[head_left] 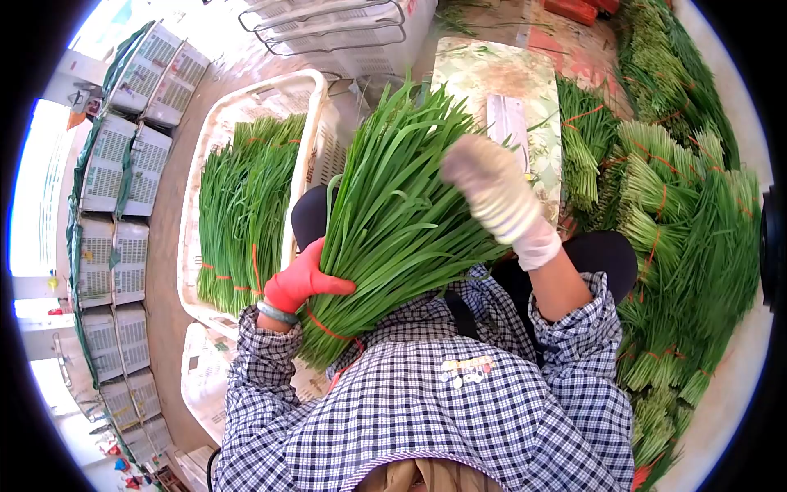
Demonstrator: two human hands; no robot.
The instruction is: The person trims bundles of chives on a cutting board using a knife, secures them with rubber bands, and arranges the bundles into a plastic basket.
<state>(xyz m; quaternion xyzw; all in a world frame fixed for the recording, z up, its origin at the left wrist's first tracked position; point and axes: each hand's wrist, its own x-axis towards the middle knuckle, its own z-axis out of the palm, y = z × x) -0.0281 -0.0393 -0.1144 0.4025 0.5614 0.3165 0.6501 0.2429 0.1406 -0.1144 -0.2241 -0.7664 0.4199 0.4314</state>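
Note:
My left hand, in a red glove, is closed around a large bunch of garlic chives on my lap. An orange tie circles the bunch near its stem ends, just below that hand. The long green leaves fan up and to the right. My right hand wears a white and yellow striped glove and is raised at the right edge of the leaves. Motion blurs its fingers, so whether it touches the leaves or holds anything is unclear.
A white plastic crate with tied chive bundles stands at my left. A low patterned board lies ahead, with a pale flat piece on it. Many banded chives are heaped at right. Stacked crates line the far left.

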